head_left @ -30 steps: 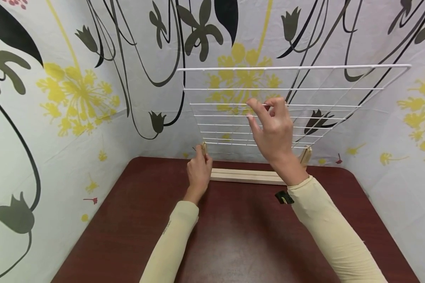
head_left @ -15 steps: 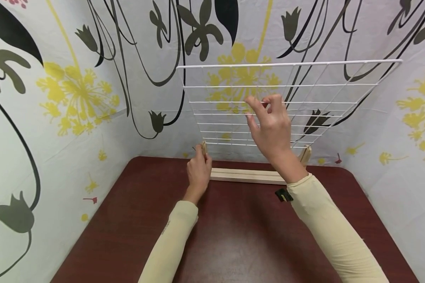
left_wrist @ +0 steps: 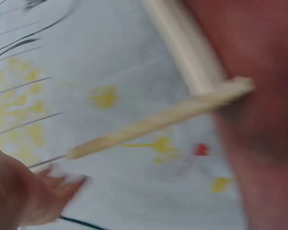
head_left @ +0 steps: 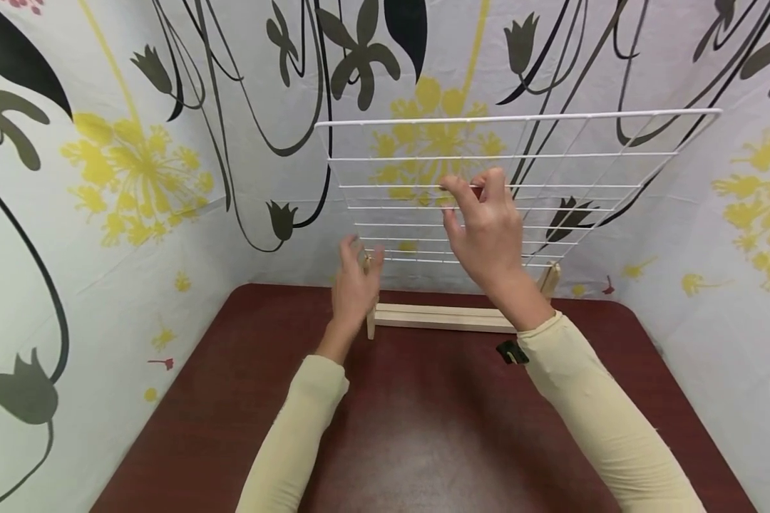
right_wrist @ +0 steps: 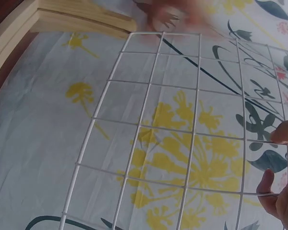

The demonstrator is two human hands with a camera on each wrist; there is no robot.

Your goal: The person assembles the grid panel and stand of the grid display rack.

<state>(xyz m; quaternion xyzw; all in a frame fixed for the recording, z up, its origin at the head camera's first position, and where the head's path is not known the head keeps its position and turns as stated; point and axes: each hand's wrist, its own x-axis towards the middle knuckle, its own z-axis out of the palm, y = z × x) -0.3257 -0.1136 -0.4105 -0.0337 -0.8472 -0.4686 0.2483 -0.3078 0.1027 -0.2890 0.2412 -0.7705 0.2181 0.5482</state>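
Observation:
A white wire grid [head_left: 520, 118] leans up and back above a pale wooden stand [head_left: 445, 318]. My right hand [head_left: 490, 231] grips the grid's wires near its middle; in the right wrist view its fingertips [right_wrist: 266, 182] pinch a wire. My left hand [head_left: 354, 285] is beside the top of the stand's left post [head_left: 371, 326], fingers loosely spread and blurred. In the left wrist view that hand [left_wrist: 24, 196] is just off the post's upper end [left_wrist: 153, 125], holding nothing. The grid's lower edge meets the post tops; how it is joined there cannot be seen.
The stand rests near the back edge of a dark red-brown table [head_left: 423, 427]. Behind and to both sides hangs a white floral cloth [head_left: 218, 142]. The stand's right post [head_left: 550, 280] is partly hidden by my right forearm. A small dark tag [head_left: 512, 352] hangs at my right wrist.
My left hand has let go of the left post and risen slightly, its fingers opening out. The grid's upper right corner has shifted a little left; my right hand keeps its grip.

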